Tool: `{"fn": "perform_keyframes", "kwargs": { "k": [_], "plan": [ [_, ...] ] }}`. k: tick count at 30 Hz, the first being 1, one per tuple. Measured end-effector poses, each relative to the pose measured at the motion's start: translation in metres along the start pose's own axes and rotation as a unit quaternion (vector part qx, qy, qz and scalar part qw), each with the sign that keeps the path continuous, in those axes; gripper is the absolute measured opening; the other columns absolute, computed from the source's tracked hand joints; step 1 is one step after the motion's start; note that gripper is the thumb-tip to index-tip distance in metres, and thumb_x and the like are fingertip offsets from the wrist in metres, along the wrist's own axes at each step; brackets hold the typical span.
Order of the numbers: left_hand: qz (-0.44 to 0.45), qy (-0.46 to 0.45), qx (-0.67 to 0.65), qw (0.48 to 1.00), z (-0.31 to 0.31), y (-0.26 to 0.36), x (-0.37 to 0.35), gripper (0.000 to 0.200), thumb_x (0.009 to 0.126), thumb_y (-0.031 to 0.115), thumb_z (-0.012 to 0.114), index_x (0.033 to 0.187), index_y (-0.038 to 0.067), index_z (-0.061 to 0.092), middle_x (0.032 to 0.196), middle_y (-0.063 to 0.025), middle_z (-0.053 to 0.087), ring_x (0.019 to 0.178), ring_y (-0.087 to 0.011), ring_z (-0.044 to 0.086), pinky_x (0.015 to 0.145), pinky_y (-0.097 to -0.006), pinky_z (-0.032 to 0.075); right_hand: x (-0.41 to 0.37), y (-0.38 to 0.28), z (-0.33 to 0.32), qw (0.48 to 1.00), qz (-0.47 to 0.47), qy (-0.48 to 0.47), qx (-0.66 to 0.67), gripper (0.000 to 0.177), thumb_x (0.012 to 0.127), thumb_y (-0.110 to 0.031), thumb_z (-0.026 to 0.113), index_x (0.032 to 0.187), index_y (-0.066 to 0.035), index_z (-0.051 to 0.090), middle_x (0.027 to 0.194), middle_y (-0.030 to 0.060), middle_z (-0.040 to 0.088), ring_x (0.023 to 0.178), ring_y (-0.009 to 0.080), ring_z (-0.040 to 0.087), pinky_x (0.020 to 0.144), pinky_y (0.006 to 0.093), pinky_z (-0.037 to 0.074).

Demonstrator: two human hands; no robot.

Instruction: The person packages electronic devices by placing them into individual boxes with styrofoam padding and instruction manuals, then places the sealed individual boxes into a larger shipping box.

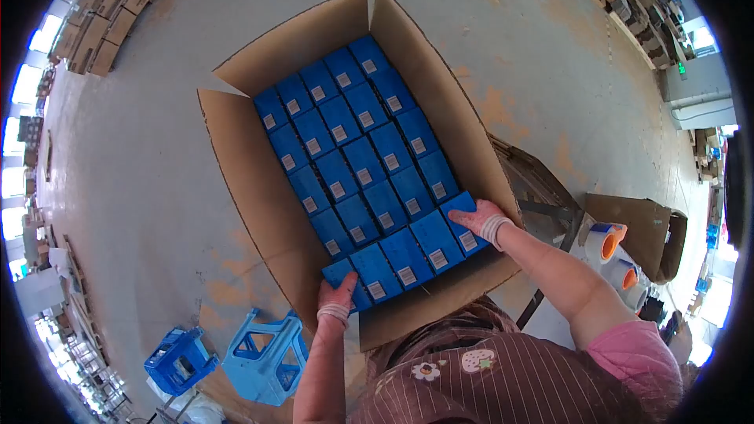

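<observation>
A large open cardboard carton [267,188] holds several rows of small blue boxes [363,169], each with a white label. At the near end, one row of blue boxes [404,259] sits higher than the others. My left hand [338,297], in a pinkish glove, grips the left end of this row. The right end is held by my right hand [481,220], gloved too, with its thumb over the top of the end box. The row is pressed together between both hands. The fingers' undersides are hidden.
Two blue plastic stools [265,357] stand on the floor at lower left. Right of the carton are a dark metal frame [550,210], tape rolls [609,245] and another open cardboard box [640,224]. Stacked cartons [106,16] lie at upper left, loaded pallets [628,4] at upper right.
</observation>
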State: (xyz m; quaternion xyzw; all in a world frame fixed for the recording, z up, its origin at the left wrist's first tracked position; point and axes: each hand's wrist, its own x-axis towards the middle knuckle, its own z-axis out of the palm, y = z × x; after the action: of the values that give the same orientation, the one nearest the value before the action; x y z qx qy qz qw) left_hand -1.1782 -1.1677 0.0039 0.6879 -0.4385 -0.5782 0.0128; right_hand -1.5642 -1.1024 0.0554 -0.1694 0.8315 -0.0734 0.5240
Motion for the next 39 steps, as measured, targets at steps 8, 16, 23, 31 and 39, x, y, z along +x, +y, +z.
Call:
{"fn": "perform_keyframes", "kwargs": {
  "k": [8, 16, 23, 31, 39],
  "plan": [
    [-0.039, 0.017, 0.101, 0.994, 0.040, -0.036, 0.030, 0.085, 0.071, 0.041, 0.079, 0.134, -0.003, 0.043, 0.127, -0.0269, 0.057, 0.119, -0.0390, 0.056, 0.100, -0.0432, 0.045, 0.069, 0.076, 0.054, 0.990, -0.063, 0.006, 0.129, 0.073, 0.076, -0.037, 0.079, 0.130, 0.003, 0.050, 0.123, 0.0214, 0.062, 0.113, 0.0297, 0.061, 0.097, 0.0369, 0.049],
    [-0.019, -0.130, 0.477, 0.869, 0.037, 0.053, -0.016, 0.044, 0.089, 0.039, 0.059, 0.115, 0.003, 0.054, 0.121, -0.0226, 0.061, 0.111, -0.0376, 0.060, 0.093, -0.0461, 0.050, -0.018, -0.001, 0.012, 0.924, -0.071, -0.026, -0.376, 0.044, 0.094, -0.019, 0.054, 0.128, 0.006, 0.045, 0.122, 0.0287, 0.058, 0.112, 0.0415, 0.059, 0.097, 0.0465, 0.049],
    [0.068, -0.119, 0.508, 0.851, 0.053, 0.012, 0.014, 0.041, 0.090, 0.039, 0.057, 0.114, 0.006, 0.055, 0.116, -0.0207, 0.063, 0.108, -0.0366, 0.062, 0.092, -0.0460, 0.050, 0.045, 0.045, 0.084, 0.918, -0.024, 0.062, -0.391, 0.046, 0.094, -0.017, 0.049, 0.131, 0.008, 0.042, 0.136, 0.0290, 0.046, 0.111, 0.0432, 0.060, 0.097, 0.0457, 0.048],
    [0.254, -0.258, 0.478, 0.800, 0.108, 0.100, -0.008, 0.048, 0.089, 0.036, 0.058, 0.127, 0.009, 0.049, 0.127, -0.0211, 0.056, 0.119, -0.0368, 0.054, 0.100, -0.0447, 0.045, -0.093, -0.001, 0.021, 0.967, -0.137, 0.096, -0.192, 0.043, 0.089, -0.022, 0.058, 0.127, -0.002, 0.055, 0.121, 0.0184, 0.059, 0.114, 0.0334, 0.059, 0.096, 0.0402, 0.049],
    [0.334, -0.304, 0.480, 0.752, 0.131, 0.083, 0.048, 0.064, 0.082, 0.035, 0.064, 0.136, 0.006, 0.047, 0.134, -0.0225, 0.053, 0.125, -0.0372, 0.051, 0.104, -0.0405, 0.042, -0.306, 0.133, 0.144, 0.910, -0.103, 0.355, 0.186, 0.041, 0.088, -0.026, 0.062, 0.123, -0.004, 0.057, 0.115, 0.0168, 0.062, 0.107, 0.0331, 0.061, 0.094, 0.0379, 0.049]
  ]
}}
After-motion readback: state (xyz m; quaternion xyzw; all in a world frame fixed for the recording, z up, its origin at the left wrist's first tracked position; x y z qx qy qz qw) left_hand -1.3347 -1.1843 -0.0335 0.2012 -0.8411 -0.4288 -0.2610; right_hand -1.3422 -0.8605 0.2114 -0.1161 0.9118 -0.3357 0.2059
